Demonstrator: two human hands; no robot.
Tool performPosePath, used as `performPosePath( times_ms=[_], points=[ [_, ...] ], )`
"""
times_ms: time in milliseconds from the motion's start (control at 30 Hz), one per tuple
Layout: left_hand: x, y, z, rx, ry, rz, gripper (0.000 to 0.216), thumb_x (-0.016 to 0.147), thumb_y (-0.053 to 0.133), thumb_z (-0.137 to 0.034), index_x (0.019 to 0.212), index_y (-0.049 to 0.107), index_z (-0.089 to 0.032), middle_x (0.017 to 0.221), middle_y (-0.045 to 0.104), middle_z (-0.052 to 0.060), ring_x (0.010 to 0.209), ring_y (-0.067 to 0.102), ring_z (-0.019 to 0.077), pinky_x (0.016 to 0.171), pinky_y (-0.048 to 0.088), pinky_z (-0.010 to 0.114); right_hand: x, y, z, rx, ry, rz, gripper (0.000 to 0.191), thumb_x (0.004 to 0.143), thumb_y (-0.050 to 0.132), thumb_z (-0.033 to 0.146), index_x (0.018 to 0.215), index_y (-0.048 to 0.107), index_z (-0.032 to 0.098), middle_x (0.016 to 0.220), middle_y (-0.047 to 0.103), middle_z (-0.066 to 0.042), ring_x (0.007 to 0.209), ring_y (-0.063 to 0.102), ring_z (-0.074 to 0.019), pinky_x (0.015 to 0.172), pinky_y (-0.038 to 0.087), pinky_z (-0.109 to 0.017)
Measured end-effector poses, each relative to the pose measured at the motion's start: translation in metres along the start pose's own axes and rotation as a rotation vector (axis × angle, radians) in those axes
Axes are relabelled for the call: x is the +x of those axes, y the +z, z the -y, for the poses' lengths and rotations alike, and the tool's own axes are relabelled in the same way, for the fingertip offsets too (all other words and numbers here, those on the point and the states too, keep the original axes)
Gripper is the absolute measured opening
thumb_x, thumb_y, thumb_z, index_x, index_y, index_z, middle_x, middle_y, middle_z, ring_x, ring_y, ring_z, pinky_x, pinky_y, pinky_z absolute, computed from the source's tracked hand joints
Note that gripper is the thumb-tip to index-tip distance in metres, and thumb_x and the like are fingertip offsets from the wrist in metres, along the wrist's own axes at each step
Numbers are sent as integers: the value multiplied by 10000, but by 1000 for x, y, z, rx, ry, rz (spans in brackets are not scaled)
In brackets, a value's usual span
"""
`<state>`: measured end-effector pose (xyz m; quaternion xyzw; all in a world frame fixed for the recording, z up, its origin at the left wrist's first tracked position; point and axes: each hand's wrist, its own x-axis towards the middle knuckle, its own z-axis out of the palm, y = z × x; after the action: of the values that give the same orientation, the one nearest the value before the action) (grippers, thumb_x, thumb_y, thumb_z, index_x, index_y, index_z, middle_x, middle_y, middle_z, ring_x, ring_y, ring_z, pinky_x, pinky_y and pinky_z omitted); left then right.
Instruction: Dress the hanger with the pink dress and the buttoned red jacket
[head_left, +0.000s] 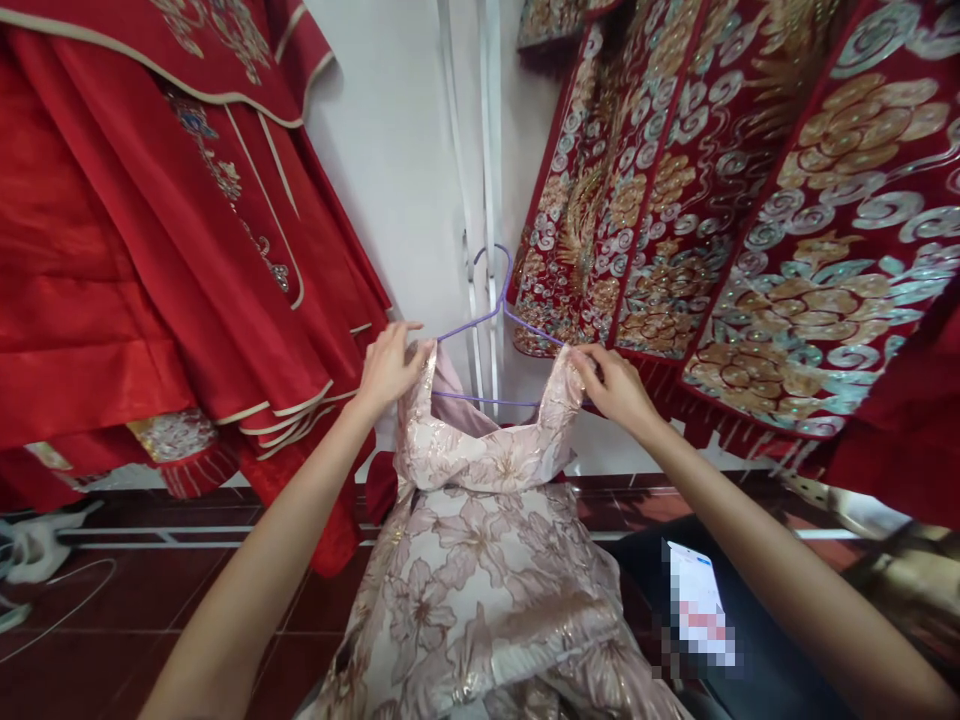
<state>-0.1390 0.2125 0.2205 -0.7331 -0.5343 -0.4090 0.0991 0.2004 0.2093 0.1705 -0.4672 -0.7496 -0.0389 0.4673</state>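
A pale pink dress [480,540] with a metallic floral pattern hangs in front of me on a purple hanger [471,324]. The hanger's hook rests near a white upright rail. My left hand [391,368] is closed on the dress's left shoulder strap, where it passes over the hanger's end. On the opposite side, my right hand [611,382] pinches the right shoulder strap. The lower skirt spreads toward me and runs out of view at the bottom.
Red garments [247,250] hang at left, and a red embroidered garment [660,220] with fringe hangs at right. White rails [491,180] stand against the wall. A lit phone [697,600] lies on something dark at lower right. A white cable [75,575] trails on the tiled floor.
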Motion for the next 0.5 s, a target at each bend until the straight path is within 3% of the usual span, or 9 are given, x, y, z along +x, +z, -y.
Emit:
performPosePath(
  times_ms=[100,200,300,400,500],
  points=[
    [-3,4,9,52,108,228,376,917,392,-460,1098,577,-188,921,650,72,885,595,237,877,408,390,2,-14,-1,40,-2,55,350,921,446,427,1122,626,204,1034,704,-85,872,654,-250,765,479,-357],
    [-6,1,23,-33,17,244,386,852,491,-533,911,618,-173,782,633,39,752,589,207,744,429,317,6,-36,-6,140,47,141,297,866,545,469,1024,680,257,998,720,-36,880,671,-247,796,501,-364],
    [-6,-3,39,-348,-161,197,438,699,676,-563,881,637,-166,811,654,28,757,596,184,702,436,269,8,-49,-21,454,133,348,271,832,583,503,934,706,285,1030,716,-14,974,658,-241,902,492,-388],
    [-11,4,58,-729,-383,120,525,670,689,-588,970,643,-160,918,683,62,830,622,194,748,466,280,2,-33,-43,932,334,489,339,844,519,550,941,691,275,1043,714,-30,1011,651,-221,957,475,-403],
    [-26,27,78,-925,-565,125,614,785,477,-674,1071,623,-152,1026,686,111,932,631,239,805,490,341,-13,10,-58,1219,488,542,403,833,473,575,949,664,240,1002,721,-59,989,659,-233,907,503,-424]
  ],
)
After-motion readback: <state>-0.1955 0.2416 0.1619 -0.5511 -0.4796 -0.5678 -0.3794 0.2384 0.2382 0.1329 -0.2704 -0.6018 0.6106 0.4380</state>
